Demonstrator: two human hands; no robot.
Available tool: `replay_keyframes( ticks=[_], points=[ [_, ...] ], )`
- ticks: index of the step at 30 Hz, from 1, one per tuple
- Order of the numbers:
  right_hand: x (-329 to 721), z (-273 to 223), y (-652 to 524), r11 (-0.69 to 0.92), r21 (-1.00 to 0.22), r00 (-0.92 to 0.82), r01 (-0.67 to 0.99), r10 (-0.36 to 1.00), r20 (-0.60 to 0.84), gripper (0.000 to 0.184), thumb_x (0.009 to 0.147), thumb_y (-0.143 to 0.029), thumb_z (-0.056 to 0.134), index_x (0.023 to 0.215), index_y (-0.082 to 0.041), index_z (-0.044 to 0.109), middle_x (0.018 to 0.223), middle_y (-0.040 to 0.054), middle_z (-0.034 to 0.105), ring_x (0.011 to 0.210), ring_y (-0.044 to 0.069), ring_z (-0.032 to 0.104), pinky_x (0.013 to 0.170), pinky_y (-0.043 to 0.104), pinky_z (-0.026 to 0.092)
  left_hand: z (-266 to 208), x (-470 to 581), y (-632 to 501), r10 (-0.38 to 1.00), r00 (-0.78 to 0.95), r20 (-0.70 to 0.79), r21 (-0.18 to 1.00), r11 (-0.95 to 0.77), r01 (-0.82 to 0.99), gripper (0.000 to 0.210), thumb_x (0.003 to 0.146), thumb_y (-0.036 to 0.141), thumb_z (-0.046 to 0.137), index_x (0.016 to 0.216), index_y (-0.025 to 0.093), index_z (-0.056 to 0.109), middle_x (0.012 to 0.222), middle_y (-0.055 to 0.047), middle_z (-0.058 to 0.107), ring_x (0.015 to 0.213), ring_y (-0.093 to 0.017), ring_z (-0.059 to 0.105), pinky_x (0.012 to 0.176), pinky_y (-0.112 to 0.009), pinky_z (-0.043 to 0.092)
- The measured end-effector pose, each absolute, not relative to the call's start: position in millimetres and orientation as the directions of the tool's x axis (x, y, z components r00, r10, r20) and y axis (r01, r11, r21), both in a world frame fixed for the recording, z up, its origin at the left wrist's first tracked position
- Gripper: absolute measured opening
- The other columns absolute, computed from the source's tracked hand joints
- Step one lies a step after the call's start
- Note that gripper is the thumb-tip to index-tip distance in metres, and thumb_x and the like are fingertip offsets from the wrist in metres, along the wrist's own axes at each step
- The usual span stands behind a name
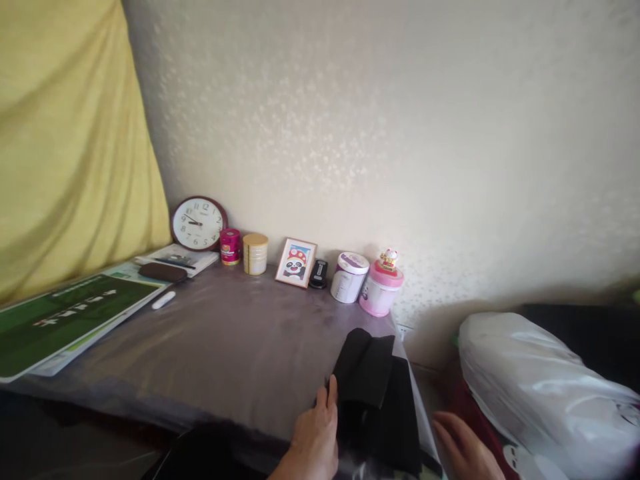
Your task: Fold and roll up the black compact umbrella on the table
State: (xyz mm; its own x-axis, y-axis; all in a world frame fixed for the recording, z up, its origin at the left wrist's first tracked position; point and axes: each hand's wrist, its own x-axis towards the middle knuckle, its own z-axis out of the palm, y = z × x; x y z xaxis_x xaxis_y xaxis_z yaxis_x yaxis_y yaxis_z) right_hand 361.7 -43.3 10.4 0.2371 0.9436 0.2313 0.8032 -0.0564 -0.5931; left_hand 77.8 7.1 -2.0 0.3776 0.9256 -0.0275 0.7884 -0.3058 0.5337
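A black folded item [373, 387], perhaps stiff fabric or a folded bag, lies at the near right corner of the table. My left hand [315, 430] is closed at its left edge, with the fingertips against the black material. Beyond the table's right edge is my right hand [465, 447], fingers loosely stretched toward the black item and apart from it. Nothing shows in that hand, though its lower part is cut off by the frame.
Along the wall stand a clock [199, 223], a pink tin [230, 247], a yellow-lidded can [255, 255], a framed panda picture [296, 263] and two tubs, white [349, 279] and pink [381, 293]. A green board [75, 317] lies left. A white plastic bag [540, 380] bulges at right.
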Motion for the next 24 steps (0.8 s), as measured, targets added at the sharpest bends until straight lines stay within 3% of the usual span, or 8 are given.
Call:
replay_keyframes(
  ticks=[2, 5, 8, 10, 13, 17, 24],
  points=[
    [345.9, 22.7, -33.6, -0.052, -0.535, 0.286, 0.843, 0.886, 0.365, 0.029, 0.078, -0.045, 0.051, 0.096, -0.026, 0.062, 0.091, 0.0064, 0.070, 0.080, 0.022, 0.067, 0.066, 0.028, 0.055, -5.1, 70.7, 6.9, 0.919, 0.395, 0.016, 0.634, -0.314, 0.707, 0.089, 0.061, 0.007, 0.052, 0.141, 0.013, 0.014, 0.126, -0.020, 0.048, 0.085, -0.027, 0.064, 0.071, -0.032, 0.048],
    [314.5, 34.3, -15.3, 0.107, -0.467, 0.146, 0.878, 0.869, 0.473, 0.034, 0.084, -0.040, 0.045, 0.114, -0.026, 0.054, 0.087, 0.0033, 0.067, 0.074, 0.018, 0.066, 0.063, 0.025, 0.054, -10.0, 62.9, 6.2, 0.915, 0.404, 0.002, 0.710, -0.286, 0.644, 0.089, 0.062, 0.011, 0.052, 0.141, 0.019, 0.012, 0.129, -0.018, 0.047, 0.089, -0.025, 0.063, 0.074, -0.031, 0.047],
    [291.0, 34.6, 4.3, 0.226, -0.372, -0.007, 0.900, 0.862, 0.506, 0.038, 0.087, -0.030, 0.040, 0.124, -0.027, 0.045, 0.098, 0.0036, 0.064, 0.083, 0.016, 0.065, 0.068, 0.025, 0.054, -11.8, 61.8, 4.6, 0.905, 0.426, 0.007, 0.716, -0.302, 0.630, 0.090, 0.062, 0.008, 0.050, 0.142, 0.019, 0.009, 0.135, -0.019, 0.042, 0.094, -0.025, 0.062, 0.077, -0.032, 0.047],
    [284.3, 32.8, 16.9, 0.268, -0.323, -0.056, 0.908, 0.840, 0.540, 0.035, 0.088, -0.025, 0.036, 0.121, -0.026, 0.047, 0.100, 0.0046, 0.063, 0.085, 0.017, 0.064, 0.069, 0.026, 0.053, -11.2, 64.2, 3.5, 0.898, 0.440, 0.020, 0.697, -0.328, 0.637, 0.090, 0.062, 0.007, 0.049, 0.141, 0.015, 0.008, 0.136, -0.021, 0.039, 0.093, -0.027, 0.063, 0.076, -0.033, 0.048],
    [282.4, 34.1, 33.3, 0.288, -0.285, -0.068, 0.914, 0.802, 0.593, 0.025, 0.089, -0.024, 0.034, 0.102, -0.024, 0.055, 0.088, 0.0041, 0.063, 0.076, 0.017, 0.065, 0.065, 0.027, 0.052, -12.5, 70.0, 2.6, 0.894, 0.448, -0.018, 0.604, -0.347, 0.717, 0.093, 0.059, 0.003, 0.048, 0.141, 0.010, 0.006, 0.138, -0.025, 0.034, 0.086, -0.029, 0.065, 0.070, -0.035, 0.050],
    [276.8, 42.9, 48.0, 0.311, -0.275, -0.085, 0.910, 0.787, 0.611, 0.021, 0.091, -0.026, 0.035, 0.094, -0.023, 0.056, 0.087, 0.0034, 0.063, 0.076, 0.015, 0.064, 0.067, 0.025, 0.051, -29.0, 78.9, 0.7, 0.894, 0.439, -0.083, 0.459, -0.357, 0.814, 0.095, 0.056, -0.003, 0.047, 0.141, 0.017, 0.008, 0.142, -0.024, 0.028, 0.074, -0.025, 0.067, 0.060, -0.030, 0.050],
    [250.9, 31.5, 65.2, 0.352, -0.200, -0.178, 0.914, 0.793, 0.583, 0.023, 0.091, -0.024, 0.034, 0.092, -0.025, 0.057, 0.091, 0.0026, 0.063, 0.078, 0.014, 0.064, 0.068, 0.023, 0.051, -60.7, 96.1, -11.8, 0.909, 0.413, 0.062, 0.370, -0.405, 0.836, 0.069, 0.072, -0.002, 0.031, 0.135, 0.025, 0.033, 0.133, -0.015, 0.046, 0.061, -0.020, 0.067, 0.049, -0.025, 0.048]
  ],
)
